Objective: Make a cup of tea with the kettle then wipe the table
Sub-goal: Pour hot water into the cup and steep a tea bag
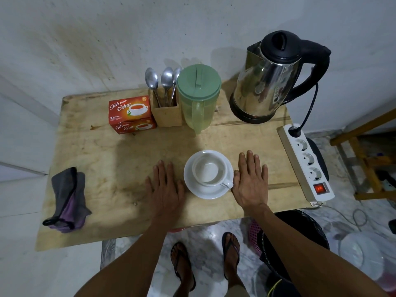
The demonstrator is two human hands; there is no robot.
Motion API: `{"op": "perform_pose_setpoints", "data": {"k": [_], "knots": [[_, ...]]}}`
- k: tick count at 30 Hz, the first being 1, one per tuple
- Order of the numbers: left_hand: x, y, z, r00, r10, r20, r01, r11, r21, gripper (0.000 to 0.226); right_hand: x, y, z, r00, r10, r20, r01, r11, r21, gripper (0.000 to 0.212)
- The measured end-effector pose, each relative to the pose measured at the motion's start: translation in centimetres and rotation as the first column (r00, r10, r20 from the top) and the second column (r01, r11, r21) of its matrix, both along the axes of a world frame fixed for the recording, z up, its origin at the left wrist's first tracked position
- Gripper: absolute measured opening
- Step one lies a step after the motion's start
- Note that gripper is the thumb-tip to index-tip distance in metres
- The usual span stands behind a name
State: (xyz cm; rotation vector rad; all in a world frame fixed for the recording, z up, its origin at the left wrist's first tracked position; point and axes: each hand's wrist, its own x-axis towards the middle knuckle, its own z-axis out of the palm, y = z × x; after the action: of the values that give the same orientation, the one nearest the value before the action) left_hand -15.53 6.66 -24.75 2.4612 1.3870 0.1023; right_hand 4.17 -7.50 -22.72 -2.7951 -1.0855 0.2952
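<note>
An empty white cup (209,169) stands on a white saucer (206,192) near the front of the wooden table (111,159). My left hand (165,190) lies flat on the table just left of the saucer, fingers apart, holding nothing. My right hand (251,182) lies flat just right of it, also holding nothing. A steel kettle (267,82) with a black lid and handle sits on its base at the back right. Two red tea boxes (131,114) are stacked at the back. A grey and purple cloth (67,199) lies at the table's left front.
A green-lidded plastic jug (198,97) and a wooden holder with three spoons (165,93) stand between the tea boxes and the kettle. A white power strip (305,161) with a lit red switch lies along the right edge, the kettle's cord plugged in. A wall is behind.
</note>
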Motion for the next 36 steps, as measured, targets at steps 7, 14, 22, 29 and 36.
{"op": "perform_pose_setpoints", "data": {"k": [7,14,22,29,36], "knots": [[-0.1,-0.1,0.3,1.0,-0.003,0.003,0.004,1.0,-0.015,0.066,0.0,-0.1,-0.1,1.0,0.002,-0.002,-0.002,1.0,-0.004,0.062],[-0.1,-0.3,0.6,1.0,-0.006,0.009,0.006,1.0,-0.02,0.068,0.0,-0.1,-0.1,1.0,0.001,-0.013,-0.001,1.0,-0.003,0.061],[0.0,-0.2,0.9,1.0,-0.007,0.0,0.007,0.999,-0.035,0.068,0.1,-0.1,-0.2,1.0,0.008,-0.021,-0.008,1.0,-0.007,0.061],[-0.2,0.0,2.1,0.999,-0.023,-0.022,0.02,0.994,-0.108,0.071,0.4,-0.4,1.2,0.993,0.036,-0.112,-0.04,0.998,-0.038,0.059],[0.4,1.3,6.4,1.0,-0.023,-0.001,0.021,0.948,-0.318,0.053,1.7,-0.9,6.1,0.948,0.07,-0.309,-0.077,0.997,-0.011,0.063]]}}
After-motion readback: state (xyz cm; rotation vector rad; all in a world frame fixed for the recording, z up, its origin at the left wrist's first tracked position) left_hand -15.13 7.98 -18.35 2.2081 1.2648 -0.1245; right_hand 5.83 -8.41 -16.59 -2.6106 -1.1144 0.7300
